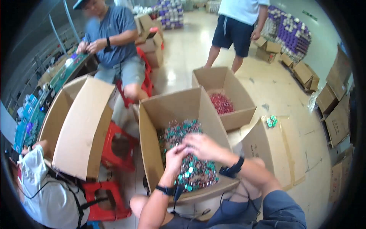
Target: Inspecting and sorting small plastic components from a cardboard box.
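My left hand (175, 159) and my right hand (204, 146) meet fingertip to fingertip over a large open cardboard box (171, 105) in front of me. The fingers of both are pinched closed. Whatever small thing they hold between them is too small to make out. Below them, inside the box, lies a loose heap of small shiny parts (188, 176), green, dark red and silvery. Dark bands circle both of my wrists.
Behind this box stands another cardboard box (242, 119) with red pieces (221, 104). At left are a tall carton (82, 126) and red stools (118, 147). Flattened cardboard (286, 152) at right bears a green cluster (271, 121). A seated person (118, 32) and a standing person (238, 23) are beyond.
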Available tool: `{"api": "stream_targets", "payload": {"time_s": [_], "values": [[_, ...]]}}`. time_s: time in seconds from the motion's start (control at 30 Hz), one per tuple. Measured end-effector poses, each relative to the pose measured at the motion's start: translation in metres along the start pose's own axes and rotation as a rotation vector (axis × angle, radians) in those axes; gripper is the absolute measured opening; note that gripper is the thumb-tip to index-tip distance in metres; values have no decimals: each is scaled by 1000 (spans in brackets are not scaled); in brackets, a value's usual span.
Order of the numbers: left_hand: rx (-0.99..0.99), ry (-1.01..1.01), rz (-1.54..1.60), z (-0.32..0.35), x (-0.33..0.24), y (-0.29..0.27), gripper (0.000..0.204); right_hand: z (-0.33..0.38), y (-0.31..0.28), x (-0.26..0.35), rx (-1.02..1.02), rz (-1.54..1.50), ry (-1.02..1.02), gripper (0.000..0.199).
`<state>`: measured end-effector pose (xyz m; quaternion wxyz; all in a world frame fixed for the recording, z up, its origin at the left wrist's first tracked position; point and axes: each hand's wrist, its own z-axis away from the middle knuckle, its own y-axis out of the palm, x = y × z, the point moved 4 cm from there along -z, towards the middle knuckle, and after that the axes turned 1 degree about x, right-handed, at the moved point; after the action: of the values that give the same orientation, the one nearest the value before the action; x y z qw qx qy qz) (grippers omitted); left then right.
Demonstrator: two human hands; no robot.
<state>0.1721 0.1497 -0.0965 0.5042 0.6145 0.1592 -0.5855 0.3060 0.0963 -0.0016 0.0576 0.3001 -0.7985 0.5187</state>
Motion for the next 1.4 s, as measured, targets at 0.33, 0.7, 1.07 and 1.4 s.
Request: {"api": "stream_targets", "payload": {"time_s": [0.33,0.7,1.07,1.4], "values": [[-96,-3,4,2,11,-19,25,16,39,-17,7,-331,140,20],[-60,22,-59,2,7,-8,30,24,37,-31,-70,-279,398,12],[-31,75,-100,4,0,-5,28,37,53,-52,17,-599,569,11],[35,-48,173,2,-15,-3,28,23,50,-45,112,-1149,758,16]]}}
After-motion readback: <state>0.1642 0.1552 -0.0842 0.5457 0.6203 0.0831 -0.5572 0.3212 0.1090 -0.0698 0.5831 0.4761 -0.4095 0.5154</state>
